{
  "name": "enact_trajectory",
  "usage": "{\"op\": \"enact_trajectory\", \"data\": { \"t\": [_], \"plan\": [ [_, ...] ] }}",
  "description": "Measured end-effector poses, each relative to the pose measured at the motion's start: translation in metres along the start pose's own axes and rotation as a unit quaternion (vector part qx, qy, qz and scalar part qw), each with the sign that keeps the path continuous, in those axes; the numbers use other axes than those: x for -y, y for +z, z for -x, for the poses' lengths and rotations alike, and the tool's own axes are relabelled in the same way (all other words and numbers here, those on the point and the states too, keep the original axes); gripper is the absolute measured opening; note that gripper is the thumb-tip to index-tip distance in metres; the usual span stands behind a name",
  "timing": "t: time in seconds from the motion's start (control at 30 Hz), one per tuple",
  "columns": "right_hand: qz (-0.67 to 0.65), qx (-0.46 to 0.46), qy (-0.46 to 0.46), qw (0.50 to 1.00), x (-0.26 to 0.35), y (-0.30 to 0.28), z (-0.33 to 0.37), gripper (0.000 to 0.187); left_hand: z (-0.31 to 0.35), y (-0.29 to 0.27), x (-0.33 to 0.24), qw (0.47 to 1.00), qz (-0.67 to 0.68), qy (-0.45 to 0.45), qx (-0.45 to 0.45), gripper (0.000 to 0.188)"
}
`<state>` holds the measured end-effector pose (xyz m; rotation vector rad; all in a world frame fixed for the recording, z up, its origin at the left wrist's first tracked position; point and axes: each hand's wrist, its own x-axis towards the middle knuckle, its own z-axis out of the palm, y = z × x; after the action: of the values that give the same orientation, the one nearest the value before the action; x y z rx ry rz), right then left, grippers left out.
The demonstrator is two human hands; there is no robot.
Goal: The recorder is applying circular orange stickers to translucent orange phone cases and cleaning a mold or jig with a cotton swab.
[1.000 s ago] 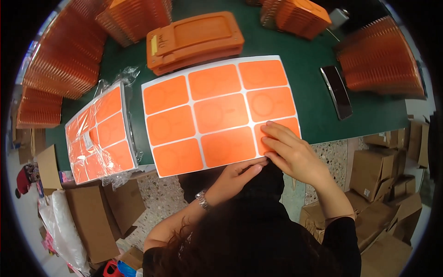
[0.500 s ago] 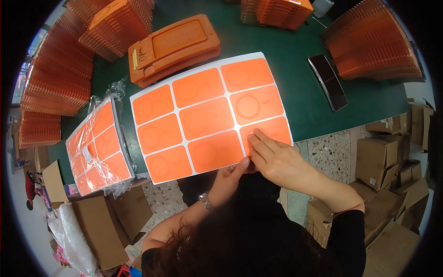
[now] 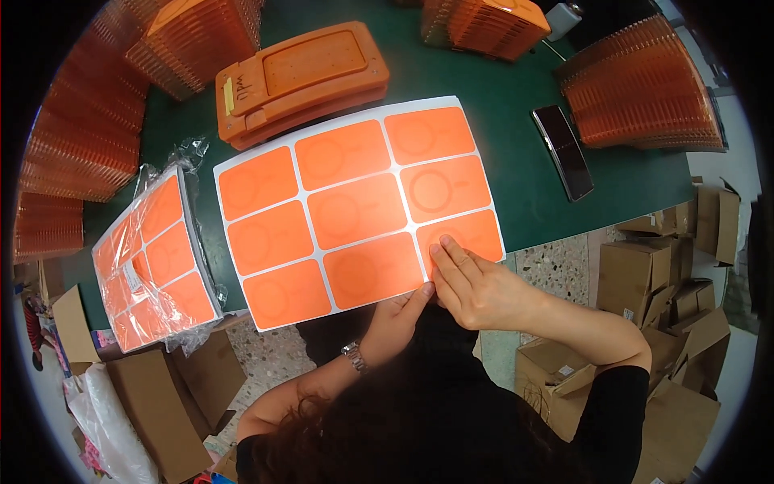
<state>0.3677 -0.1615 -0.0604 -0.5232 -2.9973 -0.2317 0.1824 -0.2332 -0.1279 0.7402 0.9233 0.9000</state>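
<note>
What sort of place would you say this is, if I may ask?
Probably a workshop or packing area: stacks of thin orange pieces stand on a green table, and cardboard boxes are piled nearby.

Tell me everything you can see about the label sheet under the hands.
The sheet looks like white paper, with nine round-cornered orange labels in three rows of three, most showing a faint ring. It lies mostly flat, slightly askew, on the green table, in front of the orange block; its near edge seems to overhang. The left hand has its thumb on that edge; the right hand touches the near-right label.
</note>
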Motion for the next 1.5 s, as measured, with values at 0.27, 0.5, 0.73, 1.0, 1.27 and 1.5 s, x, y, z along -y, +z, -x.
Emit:
{"op": "enact_trajectory", "data": {
  "t": [0.27,0.5,0.73,1.0,1.27,1.5],
  "plan": [
    [-0.105,-0.028,0.057,0.992,-0.011,-0.004,-0.004,0.022,0.005,0.001,-0.018,0.999,0.008,-0.029,0.041,0.030],
    [-0.308,-0.011,0.238,0.921,-0.021,-0.014,-0.004,0.016,-0.022,-0.005,-0.079,0.808,-0.490,0.322,-0.058,0.014],
    [-0.433,-0.056,0.253,0.863,-0.035,-0.016,0.013,0.017,-0.042,-0.010,-0.068,0.796,-0.523,0.300,-0.051,0.008],
    [-0.346,-0.108,0.300,0.882,-0.027,-0.015,0.019,0.018,-0.044,-0.007,-0.077,0.811,-0.519,0.262,-0.060,0.018],
    [-0.331,-0.139,0.380,0.852,-0.104,-0.057,-0.027,0.008,-0.036,-0.018,-0.073,0.841,-0.492,0.225,0.018,0.031],
    [-0.245,-0.118,0.206,0.940,-0.208,-0.058,-0.205,0.010,-0.015,-0.051,-0.148,0.858,-0.458,0.141,0.185,0.029]
  ]
}}
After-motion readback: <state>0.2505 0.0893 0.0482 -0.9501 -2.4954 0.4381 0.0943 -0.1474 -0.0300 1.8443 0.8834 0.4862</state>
